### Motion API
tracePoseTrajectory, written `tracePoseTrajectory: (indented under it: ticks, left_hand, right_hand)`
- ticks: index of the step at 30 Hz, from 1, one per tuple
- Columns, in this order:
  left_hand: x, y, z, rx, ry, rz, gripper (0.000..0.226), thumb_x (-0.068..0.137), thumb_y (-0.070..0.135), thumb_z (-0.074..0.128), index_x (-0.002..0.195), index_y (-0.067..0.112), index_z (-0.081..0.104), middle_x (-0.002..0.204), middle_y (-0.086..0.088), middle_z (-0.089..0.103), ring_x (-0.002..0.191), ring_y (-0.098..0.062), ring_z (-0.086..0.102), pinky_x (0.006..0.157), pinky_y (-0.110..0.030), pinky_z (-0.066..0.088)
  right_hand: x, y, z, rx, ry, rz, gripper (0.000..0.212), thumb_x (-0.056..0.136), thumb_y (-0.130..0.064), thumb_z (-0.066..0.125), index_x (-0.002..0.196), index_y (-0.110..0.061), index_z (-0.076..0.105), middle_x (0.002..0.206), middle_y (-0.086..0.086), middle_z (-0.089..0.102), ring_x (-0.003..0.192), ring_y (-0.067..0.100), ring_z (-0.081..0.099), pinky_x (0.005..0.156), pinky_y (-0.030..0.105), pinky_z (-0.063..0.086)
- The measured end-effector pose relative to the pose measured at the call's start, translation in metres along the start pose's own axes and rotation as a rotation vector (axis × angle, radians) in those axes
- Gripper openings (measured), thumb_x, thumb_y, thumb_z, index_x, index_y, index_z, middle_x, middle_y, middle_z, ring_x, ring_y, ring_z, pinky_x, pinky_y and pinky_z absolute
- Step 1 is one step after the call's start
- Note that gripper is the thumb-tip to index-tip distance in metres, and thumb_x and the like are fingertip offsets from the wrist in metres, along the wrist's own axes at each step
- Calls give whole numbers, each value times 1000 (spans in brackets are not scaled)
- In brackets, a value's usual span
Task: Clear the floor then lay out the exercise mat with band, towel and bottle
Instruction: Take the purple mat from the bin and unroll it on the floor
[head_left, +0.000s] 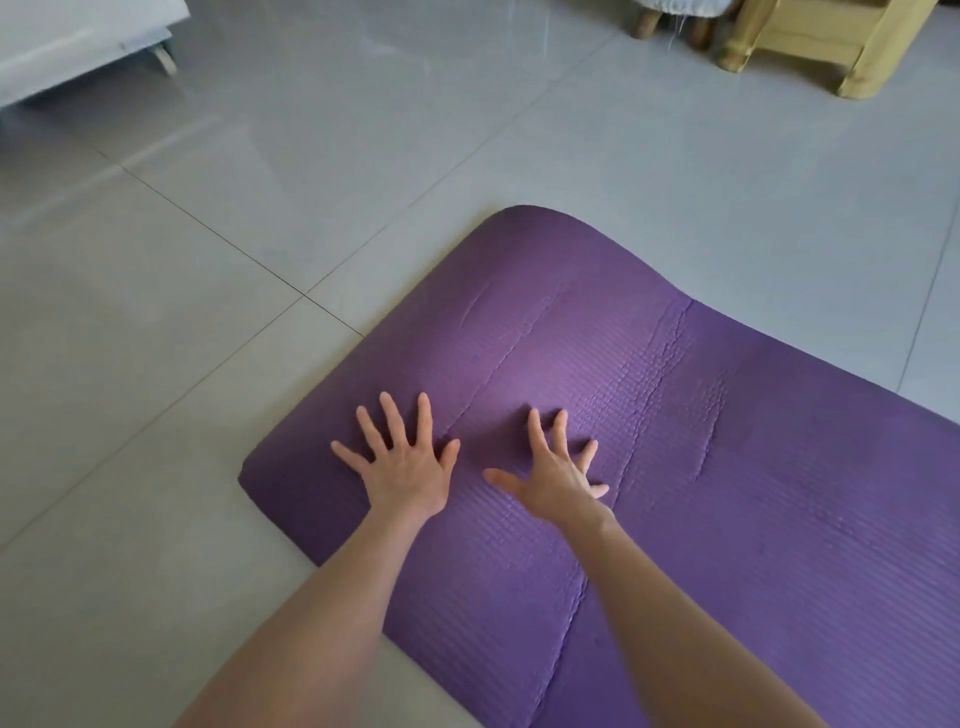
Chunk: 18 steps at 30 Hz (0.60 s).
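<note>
Found deep purple all over the mat (727, 467) under the left hand (405, 467) and the right hand (556, 486). Noted fine parallel ribbing across it, cut by darker, irregular crease lines just beyond and to the right of the right hand. Saw a paler lilac patch ahead of both hands. Found pale grey floor tiles (156, 322) left of the left hand, divided by thin dark grout lines (218, 235). Spotted mustard-yellow furniture (821, 41) far ahead of the right hand, and white furniture (78, 36) far ahead-left of the left hand.
</note>
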<state>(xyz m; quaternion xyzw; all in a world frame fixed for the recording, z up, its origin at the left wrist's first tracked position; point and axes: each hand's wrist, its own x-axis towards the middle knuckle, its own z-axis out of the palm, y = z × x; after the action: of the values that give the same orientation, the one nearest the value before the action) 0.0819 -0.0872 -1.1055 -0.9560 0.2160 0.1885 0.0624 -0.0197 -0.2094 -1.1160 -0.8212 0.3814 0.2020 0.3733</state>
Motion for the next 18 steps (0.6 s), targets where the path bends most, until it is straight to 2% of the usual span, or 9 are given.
tracePoseTrajectory:
  ticks: [4, 7, 9, 14, 16, 18]
  left_hand:
    - [10, -1, 19, -143, -113, -57, 69, 92, 65, 12, 146, 36, -20, 156, -5, -28, 141, -43, -22, 104, -74, 1]
    - [20, -7, 26, -223, -179, -87, 73, 90, 69, 15, 147, 38, -17, 156, 0, -28, 142, -39, -22, 103, -75, 5]
    - [25, -11, 31, -247, -204, -91, 74, 89, 70, 17, 146, 39, -18, 156, 2, -29, 143, -37, -22, 103, -76, 6]
    - [36, -25, 32, -279, -218, -87, 77, 87, 71, 23, 146, 41, -16, 156, 3, -29, 143, -36, -22, 102, -76, 5]
    - [47, -40, 27, -306, -218, -103, 79, 86, 72, 28, 146, 43, -15, 156, 5, -29, 144, -34, -22, 103, -75, 5]
    - [58, -59, 22, -319, -222, -130, 81, 85, 71, 32, 146, 44, -13, 156, 6, -27, 144, -33, -21, 103, -75, 6]
  right_hand:
    - [9, -1, 11, -116, 0, 33, 97, 80, -68, 52, 149, -38, -10, 157, -11, -24, 142, 42, -20, 104, 73, 11]
    - [15, 0, 10, -188, 72, 39, 93, 85, -61, 52, 151, -33, -7, 159, -7, -19, 145, 40, -14, 110, 68, 12]
    - [20, 3, 5, -221, 114, 37, 91, 85, -61, 52, 151, -34, -6, 158, -6, -22, 144, 38, -18, 109, 69, 8]
    - [43, -10, 4, -229, 62, 52, 89, 84, -67, 47, 150, -39, -6, 157, -4, -24, 139, 50, -22, 105, 75, 3]
    - [51, -27, 10, -276, 79, 34, 90, 85, -65, 48, 150, -37, -6, 158, 0, -22, 138, 54, -18, 106, 74, 3]
    - [63, -49, 12, -327, 124, -17, 90, 85, -62, 51, 151, -34, -4, 159, 2, -17, 141, 51, -11, 108, 72, 7]
